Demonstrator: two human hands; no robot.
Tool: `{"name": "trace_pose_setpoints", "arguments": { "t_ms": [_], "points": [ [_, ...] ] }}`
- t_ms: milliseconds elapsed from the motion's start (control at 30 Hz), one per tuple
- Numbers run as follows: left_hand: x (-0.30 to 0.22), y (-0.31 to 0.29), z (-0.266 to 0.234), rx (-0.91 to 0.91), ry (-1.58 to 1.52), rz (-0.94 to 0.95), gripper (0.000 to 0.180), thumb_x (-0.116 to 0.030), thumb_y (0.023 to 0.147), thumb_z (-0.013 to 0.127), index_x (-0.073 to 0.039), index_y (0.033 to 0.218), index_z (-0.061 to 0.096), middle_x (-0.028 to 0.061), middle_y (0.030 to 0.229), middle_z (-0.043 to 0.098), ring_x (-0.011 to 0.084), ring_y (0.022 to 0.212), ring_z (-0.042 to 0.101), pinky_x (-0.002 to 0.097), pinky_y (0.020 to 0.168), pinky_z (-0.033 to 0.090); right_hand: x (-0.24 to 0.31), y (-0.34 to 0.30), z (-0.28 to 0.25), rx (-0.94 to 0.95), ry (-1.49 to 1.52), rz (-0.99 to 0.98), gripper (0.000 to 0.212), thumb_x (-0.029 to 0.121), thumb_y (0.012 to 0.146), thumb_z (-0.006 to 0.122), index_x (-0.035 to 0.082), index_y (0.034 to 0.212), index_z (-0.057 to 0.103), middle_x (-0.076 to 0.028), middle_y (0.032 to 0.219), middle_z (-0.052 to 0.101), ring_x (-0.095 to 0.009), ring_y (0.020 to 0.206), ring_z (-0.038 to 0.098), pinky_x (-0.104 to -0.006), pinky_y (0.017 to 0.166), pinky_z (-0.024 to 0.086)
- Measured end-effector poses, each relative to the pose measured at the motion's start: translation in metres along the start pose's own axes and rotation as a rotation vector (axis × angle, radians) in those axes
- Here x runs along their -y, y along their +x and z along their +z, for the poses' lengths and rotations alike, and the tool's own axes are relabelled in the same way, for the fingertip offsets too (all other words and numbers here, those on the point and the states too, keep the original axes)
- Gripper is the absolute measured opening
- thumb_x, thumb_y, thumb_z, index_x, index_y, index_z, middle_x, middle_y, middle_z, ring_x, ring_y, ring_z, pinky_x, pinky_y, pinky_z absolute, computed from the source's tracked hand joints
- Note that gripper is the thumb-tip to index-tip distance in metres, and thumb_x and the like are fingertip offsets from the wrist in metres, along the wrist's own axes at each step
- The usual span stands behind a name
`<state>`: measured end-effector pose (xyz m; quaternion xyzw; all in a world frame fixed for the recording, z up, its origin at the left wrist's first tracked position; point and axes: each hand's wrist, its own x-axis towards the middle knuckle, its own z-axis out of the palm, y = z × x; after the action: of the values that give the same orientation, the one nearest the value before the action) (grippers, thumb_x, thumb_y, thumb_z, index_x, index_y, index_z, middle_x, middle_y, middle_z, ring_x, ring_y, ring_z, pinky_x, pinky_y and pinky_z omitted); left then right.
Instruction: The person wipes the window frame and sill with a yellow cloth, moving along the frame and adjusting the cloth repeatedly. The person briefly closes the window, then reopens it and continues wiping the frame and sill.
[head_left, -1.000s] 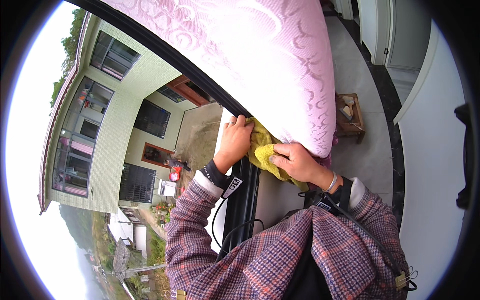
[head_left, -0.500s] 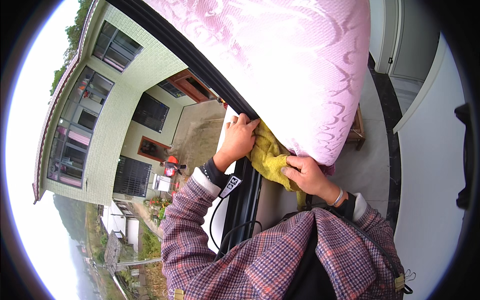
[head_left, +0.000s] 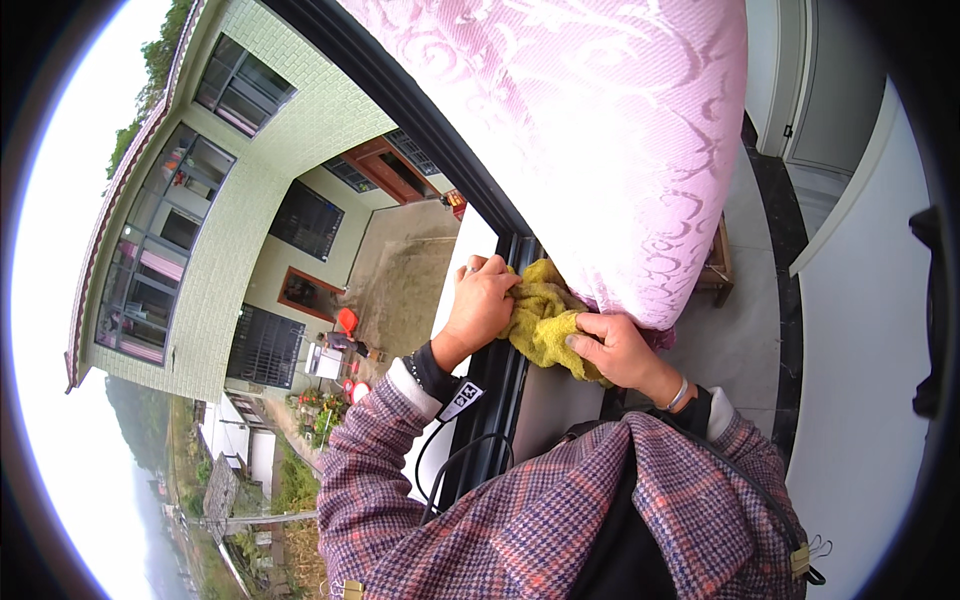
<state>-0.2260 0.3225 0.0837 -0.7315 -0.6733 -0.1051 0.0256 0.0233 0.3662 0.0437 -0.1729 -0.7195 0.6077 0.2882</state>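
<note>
A yellow-green cloth [head_left: 545, 318] lies bunched over the inner side of a black window frame [head_left: 497, 385]. My left hand [head_left: 478, 305] presses on the frame's track, its fingers curled over the cloth's left edge. The cloth's right side is pinched between thumb and fingers of my right hand [head_left: 622, 350], just inside the sill. Right above both hands hangs a pink patterned curtain [head_left: 640, 170], its lower end close to the cloth and my right hand.
Outside on the left stand a pale green brick house [head_left: 215, 240] and a concrete yard [head_left: 405, 255] with a person near a white box-shaped thing. A black cable [head_left: 430, 480] loops beside my left sleeve. Indoors at right are grey floor tiles, a wooden stool [head_left: 718, 265] and a door [head_left: 835, 90].
My left hand has slid slightly nearer along the frame, uncovering track beyond it. The cloth is more bunched up, and its hanging lower end has been drawn up. My right hand has barely moved.
</note>
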Motion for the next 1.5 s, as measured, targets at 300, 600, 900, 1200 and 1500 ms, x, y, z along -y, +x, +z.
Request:
{"name": "trace_pose_setpoints", "arguments": {
  "t_ms": [300, 600, 900, 1200, 1500],
  "points": [
    [-0.019, 0.012, -0.027, -0.108, 0.112, 0.001, 0.021, -0.001, 0.074, 0.061, -0.004, 0.093, 0.069, 0.0116, 0.093, 0.059, 0.0341, 0.1, 0.053, 0.044, 0.088, 0.043, 0.004, -0.012, 0.005, -0.132, 0.088, -0.053, 0.015, 0.011, 0.094, 0.061, -0.005, 0.095, 0.061, -0.008, 0.072, 0.056, -0.011, 0.067, 0.05, -0.0304, 0.064, 0.047],
    [-0.085, -0.074, -0.067, 0.304, -0.559, 0.144, 0.037, 0.006, 0.079, 0.07, -0.002, 0.115, 0.066, 0.0085, 0.093, 0.055, 0.0256, 0.083, 0.061, 0.0328, 0.074, 0.051, 0.007, -0.06, -0.031, -0.2, 0.098, -0.004, 0.024, 0.011, 0.098, 0.061, -0.007, 0.112, 0.067, 0.0, 0.085, 0.066, -0.006, 0.076, 0.056, -0.024, 0.069, 0.049],
    [-0.047, -0.068, -0.08, -0.36, -0.004, 0.055, 0.031, -0.001, 0.079, 0.07, -0.014, 0.107, 0.073, 0.0072, 0.096, 0.058, 0.0275, 0.087, 0.06, 0.0369, 0.069, 0.053, 0.009, -0.057, -0.01, -0.155, 0.145, -0.053, 0.017, 0.011, 0.098, 0.06, -0.005, 0.094, 0.062, 0.002, 0.074, 0.052, -0.005, 0.07, 0.046, -0.0254, 0.061, 0.042],
    [-0.032, -0.046, -0.029, -0.019, 0.401, 0.183, 0.016, -0.013, 0.076, 0.063, -0.011, 0.092, 0.067, 0.0059, 0.099, 0.056, 0.0256, 0.101, 0.052, 0.0361, 0.088, 0.043, 0.019, -0.04, 0.004, -0.022, -0.038, -0.019, 0.015, 0.008, 0.093, 0.063, -0.004, 0.087, 0.057, -0.01, 0.067, 0.048, -0.011, 0.065, 0.044, -0.0319, 0.059, 0.043],
    [-0.007, 0.028, 0.003, -0.122, 0.458, 0.156, 0.012, -0.014, 0.081, 0.057, -0.008, 0.087, 0.066, 0.0082, 0.098, 0.056, 0.0269, 0.099, 0.054, 0.0379, 0.084, 0.044, 0.015, -0.014, 0.003, -0.079, -0.212, -0.172, 0.019, 0.009, 0.089, 0.066, -0.003, 0.086, 0.052, -0.02, 0.071, 0.053, -0.033, 0.062, 0.053, -0.0407, 0.059, 0.044]
  ]
}}
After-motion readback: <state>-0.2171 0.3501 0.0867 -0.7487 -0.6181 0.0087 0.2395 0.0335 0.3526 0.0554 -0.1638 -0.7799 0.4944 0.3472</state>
